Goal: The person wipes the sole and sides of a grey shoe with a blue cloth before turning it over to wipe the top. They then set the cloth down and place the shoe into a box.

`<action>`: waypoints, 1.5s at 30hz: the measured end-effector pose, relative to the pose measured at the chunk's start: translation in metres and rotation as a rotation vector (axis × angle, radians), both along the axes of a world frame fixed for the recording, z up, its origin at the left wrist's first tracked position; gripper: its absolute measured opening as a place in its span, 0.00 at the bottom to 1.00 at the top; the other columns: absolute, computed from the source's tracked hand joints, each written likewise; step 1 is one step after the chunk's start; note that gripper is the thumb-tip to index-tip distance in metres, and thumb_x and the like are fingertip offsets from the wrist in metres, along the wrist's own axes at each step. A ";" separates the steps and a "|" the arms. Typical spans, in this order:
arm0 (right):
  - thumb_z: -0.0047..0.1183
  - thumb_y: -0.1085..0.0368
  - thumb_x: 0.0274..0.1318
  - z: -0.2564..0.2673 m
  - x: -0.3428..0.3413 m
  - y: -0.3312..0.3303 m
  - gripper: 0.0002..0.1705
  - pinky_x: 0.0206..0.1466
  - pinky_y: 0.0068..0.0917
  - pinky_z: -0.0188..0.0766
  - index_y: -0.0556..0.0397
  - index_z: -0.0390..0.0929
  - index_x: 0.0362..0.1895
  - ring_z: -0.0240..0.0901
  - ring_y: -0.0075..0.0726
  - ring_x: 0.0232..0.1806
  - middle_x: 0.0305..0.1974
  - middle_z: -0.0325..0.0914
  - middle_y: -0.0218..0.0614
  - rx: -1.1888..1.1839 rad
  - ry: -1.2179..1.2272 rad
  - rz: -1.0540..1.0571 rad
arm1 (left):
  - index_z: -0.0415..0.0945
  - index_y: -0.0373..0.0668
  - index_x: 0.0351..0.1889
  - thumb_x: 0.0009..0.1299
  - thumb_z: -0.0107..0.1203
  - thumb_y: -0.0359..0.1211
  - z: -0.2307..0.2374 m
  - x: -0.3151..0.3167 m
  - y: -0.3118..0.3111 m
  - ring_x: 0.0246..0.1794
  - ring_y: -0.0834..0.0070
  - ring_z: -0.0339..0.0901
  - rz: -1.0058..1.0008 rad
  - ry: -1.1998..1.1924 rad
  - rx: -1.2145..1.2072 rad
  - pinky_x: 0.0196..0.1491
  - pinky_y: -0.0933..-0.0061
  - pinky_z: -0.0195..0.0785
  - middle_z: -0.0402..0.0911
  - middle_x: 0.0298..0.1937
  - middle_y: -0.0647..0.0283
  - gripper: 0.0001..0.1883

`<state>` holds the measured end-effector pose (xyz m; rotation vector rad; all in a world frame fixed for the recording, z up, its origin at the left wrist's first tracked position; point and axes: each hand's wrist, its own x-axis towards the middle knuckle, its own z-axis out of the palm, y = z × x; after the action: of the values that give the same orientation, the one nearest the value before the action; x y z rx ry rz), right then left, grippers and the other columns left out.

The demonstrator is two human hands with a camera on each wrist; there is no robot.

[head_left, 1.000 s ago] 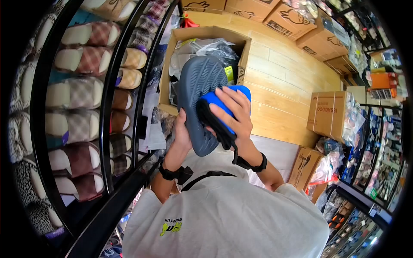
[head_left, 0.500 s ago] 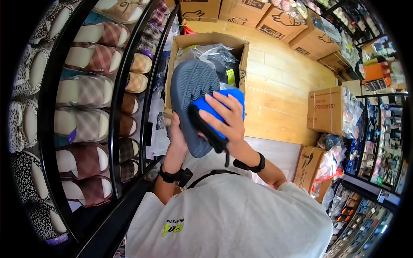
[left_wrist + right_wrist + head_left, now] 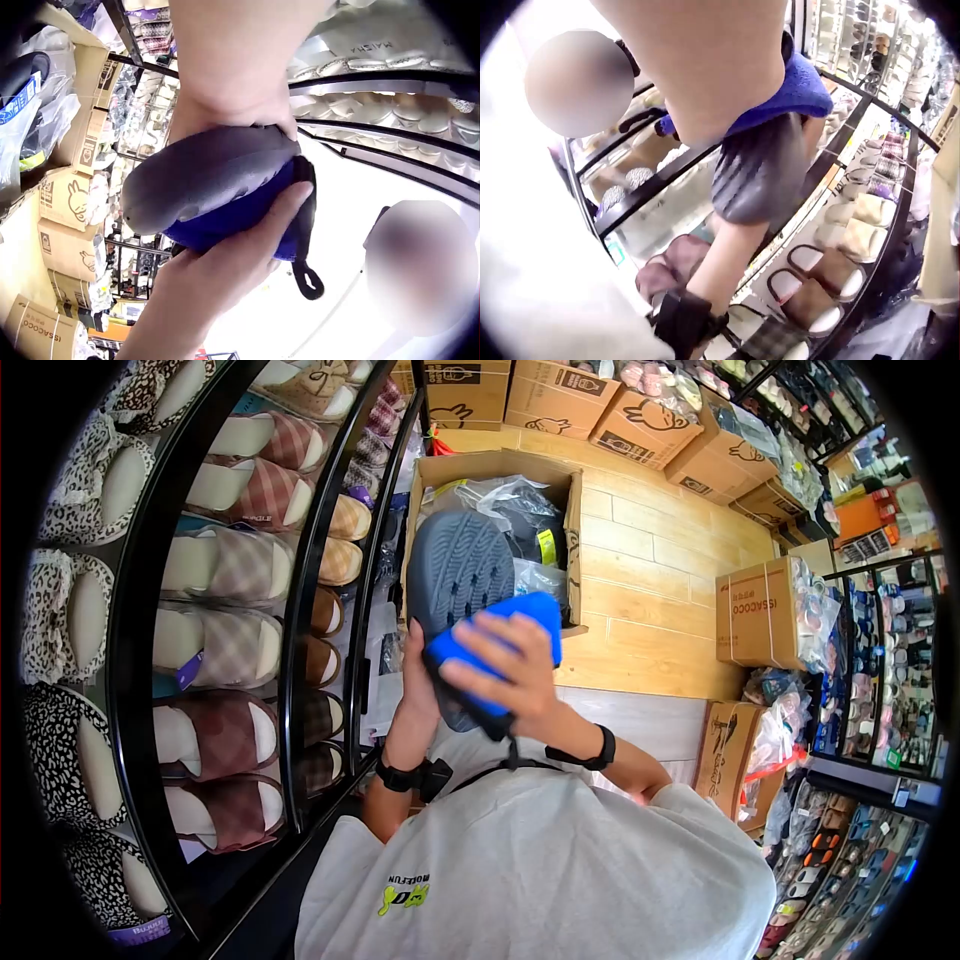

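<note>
Centre-left of frame: dark-grey slipper with ridged sole point(image 3: 462, 560), its edge grasped by left hand's point(image 3: 418, 678) fingers. Right hand's point(image 3: 512, 672) fingers grasp blue fabric pad with black trim point(image 3: 541, 622), against sole. Right of frame: brown cardboard carton point(image 3: 757, 625), red lettering starting "ISSA".

Two hands point(image 3: 418, 678) point(image 3: 518, 672) hold one slipper point(image 3: 462, 565) and one pad point(image 3: 542, 618).

Plaid slippers point(image 3: 225, 565) on a black rack point(image 3: 302, 600), leopard-print slippers point(image 3: 50, 750) beside them, plastic bags point(image 3: 510, 500) in an open carton point(image 3: 574, 550), printed cartons point(image 3: 755, 615) around a wooden floor point(image 3: 640, 600)
</note>
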<state>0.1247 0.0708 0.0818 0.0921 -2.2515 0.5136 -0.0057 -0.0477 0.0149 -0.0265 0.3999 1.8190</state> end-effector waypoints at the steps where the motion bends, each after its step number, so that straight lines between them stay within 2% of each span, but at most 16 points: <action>1: 0.58 0.57 0.61 -0.003 0.004 -0.004 0.24 0.71 0.48 0.64 0.36 0.83 0.62 0.73 0.45 0.69 0.68 0.78 0.35 0.089 -0.058 0.084 | 0.63 0.34 0.75 0.70 0.47 0.75 -0.023 -0.008 0.000 0.65 0.56 0.78 -0.101 -0.446 0.352 0.69 0.53 0.72 0.75 0.68 0.45 0.54; 4: 0.51 0.63 0.63 -0.007 0.004 -0.014 0.25 0.72 0.40 0.63 0.32 0.81 0.64 0.74 0.37 0.69 0.70 0.76 0.31 0.283 -0.026 0.153 | 0.66 0.35 0.74 0.71 0.47 0.74 0.003 -0.007 -0.001 0.65 0.56 0.78 -0.253 -0.441 0.376 0.70 0.50 0.71 0.75 0.69 0.46 0.52; 7: 0.53 0.60 0.62 0.000 0.003 0.009 0.25 0.72 0.44 0.62 0.31 0.82 0.64 0.73 0.40 0.69 0.70 0.76 0.32 0.169 -0.006 0.062 | 0.66 0.39 0.75 0.74 0.46 0.72 -0.013 -0.001 -0.003 0.64 0.56 0.79 0.141 0.348 -0.255 0.68 0.50 0.74 0.76 0.70 0.49 0.48; 8: 0.57 0.57 0.59 0.012 0.006 0.014 0.26 0.72 0.49 0.61 0.32 0.83 0.63 0.73 0.45 0.69 0.70 0.76 0.33 -0.015 -0.033 0.059 | 0.66 0.43 0.76 0.75 0.45 0.70 -0.017 0.000 0.000 0.65 0.57 0.79 0.013 -0.170 0.349 0.67 0.51 0.74 0.76 0.71 0.52 0.46; 9: 0.60 0.54 0.56 0.006 0.002 0.019 0.27 0.71 0.52 0.61 0.34 0.84 0.62 0.73 0.47 0.69 0.70 0.77 0.35 -0.070 0.032 0.007 | 0.65 0.42 0.76 0.74 0.48 0.70 -0.009 -0.001 -0.007 0.66 0.57 0.78 0.059 0.378 -0.110 0.69 0.52 0.73 0.76 0.71 0.51 0.46; 13: 0.64 0.56 0.58 -0.005 0.014 0.002 0.22 0.68 0.49 0.62 0.30 0.86 0.58 0.77 0.49 0.64 0.65 0.81 0.37 0.032 0.031 -0.003 | 0.64 0.37 0.76 0.73 0.54 0.67 -0.039 0.000 -0.016 0.66 0.58 0.78 -0.026 0.274 -0.037 0.69 0.53 0.73 0.76 0.70 0.52 0.48; 15: 0.52 0.63 0.66 -0.008 0.012 -0.008 0.22 0.70 0.37 0.61 0.30 0.84 0.62 0.76 0.34 0.65 0.66 0.80 0.28 0.250 0.106 0.059 | 0.65 0.35 0.75 0.68 0.60 0.68 -0.020 0.000 -0.023 0.65 0.62 0.79 -0.224 0.181 -0.218 0.70 0.56 0.72 0.77 0.69 0.51 0.51; 17: 0.52 0.63 0.66 -0.007 0.015 -0.002 0.22 0.72 0.36 0.60 0.30 0.83 0.62 0.76 0.32 0.65 0.65 0.81 0.26 0.392 0.086 0.145 | 0.66 0.37 0.74 0.66 0.63 0.68 -0.033 -0.001 -0.027 0.66 0.62 0.78 -0.423 -0.352 0.247 0.70 0.56 0.72 0.77 0.69 0.53 0.52; 20: 0.53 0.62 0.66 -0.003 0.013 0.016 0.22 0.73 0.38 0.58 0.27 0.83 0.62 0.76 0.34 0.65 0.66 0.81 0.27 0.285 0.166 0.073 | 0.66 0.39 0.74 0.64 0.67 0.66 -0.042 0.005 -0.026 0.65 0.62 0.79 -0.084 0.380 -0.214 0.69 0.56 0.73 0.78 0.68 0.56 0.51; 24: 0.66 0.58 0.50 0.005 0.009 0.006 0.26 0.69 0.50 0.63 0.32 0.86 0.57 0.76 0.48 0.65 0.64 0.82 0.36 -0.032 0.186 -0.088 | 0.65 0.41 0.76 0.65 0.67 0.64 -0.049 0.010 -0.018 0.67 0.62 0.77 -0.052 0.325 0.011 0.65 0.56 0.77 0.76 0.71 0.57 0.50; 29: 0.53 0.64 0.67 -0.004 0.013 -0.022 0.20 0.72 0.33 0.58 0.30 0.85 0.59 0.78 0.28 0.63 0.63 0.83 0.25 0.335 0.161 0.059 | 0.65 0.41 0.76 0.65 0.66 0.64 -0.058 0.011 -0.041 0.66 0.62 0.78 -0.163 0.082 -0.040 0.64 0.56 0.77 0.76 0.70 0.56 0.50; 37: 0.61 0.57 0.56 0.007 0.009 0.009 0.26 0.71 0.51 0.62 0.33 0.84 0.61 0.75 0.49 0.67 0.67 0.80 0.37 -0.062 0.139 -0.111 | 0.68 0.43 0.75 0.67 0.57 0.71 -0.036 0.014 -0.022 0.69 0.59 0.76 -0.007 0.405 0.050 0.67 0.52 0.74 0.75 0.72 0.56 0.50; 40: 0.57 0.60 0.63 -0.003 0.021 -0.011 0.22 0.71 0.44 0.62 0.32 0.84 0.61 0.76 0.41 0.65 0.65 0.81 0.32 0.184 0.079 -0.077 | 0.62 0.40 0.78 0.73 0.50 0.70 -0.029 0.022 -0.024 0.72 0.58 0.73 -0.015 0.202 -0.045 0.74 0.51 0.67 0.70 0.76 0.52 0.50; 41: 0.54 0.62 0.65 -0.002 0.022 -0.016 0.21 0.72 0.38 0.61 0.30 0.84 0.60 0.77 0.35 0.65 0.65 0.81 0.28 0.299 0.066 -0.043 | 0.62 0.39 0.78 0.72 0.50 0.72 -0.034 0.016 -0.013 0.71 0.56 0.74 -0.113 -0.204 0.413 0.74 0.50 0.67 0.71 0.75 0.50 0.51; 44: 0.54 0.62 0.65 0.000 0.021 -0.004 0.22 0.74 0.37 0.60 0.29 0.83 0.62 0.76 0.33 0.66 0.66 0.80 0.27 0.365 0.052 0.082 | 0.61 0.37 0.78 0.69 0.53 0.73 -0.063 0.013 -0.012 0.71 0.55 0.73 -0.169 -0.322 0.545 0.74 0.50 0.67 0.70 0.75 0.49 0.55; 45: 0.55 0.63 0.63 0.002 0.021 0.004 0.23 0.73 0.42 0.61 0.30 0.84 0.62 0.76 0.39 0.67 0.67 0.79 0.30 0.302 0.029 0.081 | 0.61 0.38 0.78 0.70 0.51 0.73 -0.033 0.019 -0.021 0.72 0.56 0.73 -0.027 0.223 -0.068 0.74 0.51 0.67 0.70 0.76 0.50 0.54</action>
<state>0.1458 0.0751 0.0834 0.3439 -2.2885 0.2090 0.0131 -0.0692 -0.0177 0.1348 0.6168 1.7871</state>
